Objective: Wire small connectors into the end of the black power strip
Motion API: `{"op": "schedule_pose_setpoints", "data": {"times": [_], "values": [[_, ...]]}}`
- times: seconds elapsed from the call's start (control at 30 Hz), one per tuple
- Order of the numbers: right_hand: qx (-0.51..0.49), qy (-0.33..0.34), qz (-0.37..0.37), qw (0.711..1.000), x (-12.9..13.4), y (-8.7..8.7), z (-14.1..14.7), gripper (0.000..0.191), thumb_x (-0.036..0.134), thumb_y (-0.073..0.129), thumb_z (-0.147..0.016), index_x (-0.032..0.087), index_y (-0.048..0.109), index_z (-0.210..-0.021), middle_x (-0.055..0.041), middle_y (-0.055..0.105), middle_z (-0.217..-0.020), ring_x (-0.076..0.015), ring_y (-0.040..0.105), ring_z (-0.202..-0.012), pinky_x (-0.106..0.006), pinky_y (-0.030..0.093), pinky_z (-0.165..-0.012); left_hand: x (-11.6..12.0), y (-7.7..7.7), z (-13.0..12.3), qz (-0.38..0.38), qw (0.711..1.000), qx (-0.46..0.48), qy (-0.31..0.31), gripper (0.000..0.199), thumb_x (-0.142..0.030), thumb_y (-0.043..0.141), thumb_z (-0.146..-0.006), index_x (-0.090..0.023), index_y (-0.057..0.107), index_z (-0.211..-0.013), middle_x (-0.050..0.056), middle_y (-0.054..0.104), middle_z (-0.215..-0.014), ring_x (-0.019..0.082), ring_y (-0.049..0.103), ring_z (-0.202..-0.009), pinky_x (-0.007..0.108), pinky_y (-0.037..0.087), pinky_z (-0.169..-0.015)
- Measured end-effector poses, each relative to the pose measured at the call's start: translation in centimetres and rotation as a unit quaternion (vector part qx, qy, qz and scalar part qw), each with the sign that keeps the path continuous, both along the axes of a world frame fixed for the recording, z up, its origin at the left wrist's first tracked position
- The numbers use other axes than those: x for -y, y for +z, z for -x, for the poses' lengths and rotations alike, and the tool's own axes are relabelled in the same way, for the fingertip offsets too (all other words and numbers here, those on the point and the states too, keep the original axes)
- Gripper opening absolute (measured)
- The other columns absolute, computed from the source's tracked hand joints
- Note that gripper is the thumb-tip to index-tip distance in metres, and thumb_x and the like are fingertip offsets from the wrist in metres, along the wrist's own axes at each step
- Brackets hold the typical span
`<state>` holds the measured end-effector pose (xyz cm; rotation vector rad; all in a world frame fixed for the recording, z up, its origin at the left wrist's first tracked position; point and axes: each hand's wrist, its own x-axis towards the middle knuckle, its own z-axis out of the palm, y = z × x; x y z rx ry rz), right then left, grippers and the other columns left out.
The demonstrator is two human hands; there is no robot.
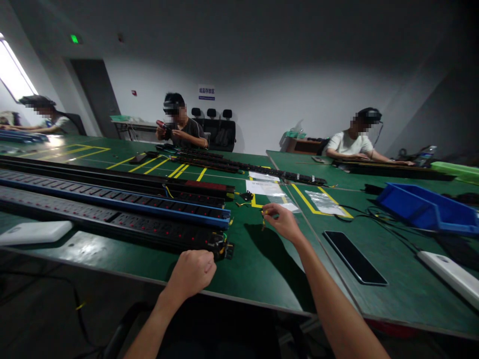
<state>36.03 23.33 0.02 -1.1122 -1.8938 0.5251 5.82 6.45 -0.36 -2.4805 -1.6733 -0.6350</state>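
My right hand (282, 223) is raised over the green table, thumb and fingers pinching a short yellow-green wire (263, 222) that hangs down. My left hand (192, 271) is closed in a loose fist by the table's front edge, beside the near end of a long black power strip (149, 224). Whatever its curled fingers hold, if anything, is hidden. Loose coloured wires and a black end piece (226, 249) show at that strip's open end. Behind it lies a blue-edged power strip (179, 204). Another short wire (243, 204) and a small black bracket (247, 195) lie beyond.
A phone (355, 257), a blue bin (430, 207) and black cables lie on the right. White devices sit at the left (35, 232) and right (451, 274). Papers (265, 188) and more strips (239, 164) lie farther back. Several people sit around the tables, one holding a power tool.
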Motion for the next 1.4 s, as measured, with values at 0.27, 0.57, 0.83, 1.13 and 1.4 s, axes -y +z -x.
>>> {"op": "schedule_pose_setpoints", "data": {"times": [0.27,0.57,0.83,1.13,1.4], "values": [[0.011,-0.019,-0.003,1.0,-0.18,-0.29,-0.04,0.021,0.034,0.063,-0.079,0.02,0.071,-0.091,-0.0053,0.072,-0.079,-0.0206,0.066,-0.072,-0.034,0.051,-0.069,-0.04,-0.02,0.05,0.001,1.0,0.002,-0.002,0.025,-0.01,0.048,-0.079,-0.019,0.04,-0.057,-0.003,0.047,-0.054,0.011,0.041,-0.051,0.032,0.019,-0.057],[0.044,-0.051,-0.02,0.998,0.32,0.28,0.19,0.028,0.043,0.067,-0.078,0.02,0.068,-0.093,-0.0008,0.063,-0.068,-0.017,0.057,-0.061,-0.029,0.041,-0.059,-0.08,-0.05,0.06,0.002,1.0,0.003,-0.005,0.026,-0.011,0.047,-0.081,-0.019,0.038,-0.058,-0.002,0.048,-0.055,0.011,0.042,-0.051,0.032,0.019,-0.057],[0.027,-0.044,0.001,0.999,0.33,0.24,0.2,0.03,0.04,0.07,-0.076,0.02,0.067,-0.098,0.0002,0.067,-0.07,-0.0172,0.061,-0.063,-0.029,0.045,-0.061,-0.04,-0.09,0.1,0.002,1.0,0.008,-0.006,0.025,-0.011,0.046,-0.08,-0.018,0.037,-0.057,-0.002,0.049,-0.054,0.011,0.041,-0.05,0.032,0.018,-0.057],[-0.035,0.02,0.004,0.999,-0.07,-0.21,0.06,0.034,0.028,0.065,-0.078,0.022,0.062,-0.112,-0.0053,0.074,-0.089,-0.0215,0.07,-0.082,-0.037,0.055,-0.079,-0.12,0.0,0.0,-0.003,1.0,0.01,-0.005,0.025,-0.011,0.046,-0.08,-0.018,0.039,-0.057,-0.002,0.048,-0.053,0.011,0.041,-0.05,0.032,0.018,-0.057],[-0.07,0.037,0.027,0.997,-0.19,-0.36,0.14,0.037,0.032,0.066,-0.078,0.02,0.062,-0.114,-0.0056,0.074,-0.087,-0.0224,0.071,-0.083,-0.038,0.056,-0.077,-0.13,-0.27,0.08,-0.005,1.0,0.007,-0.002,0.025,-0.011,0.047,-0.08,-0.018,0.039,-0.057,-0.002,0.048,-0.054,0.011,0.04,-0.05,0.032,0.017,-0.057]]}}
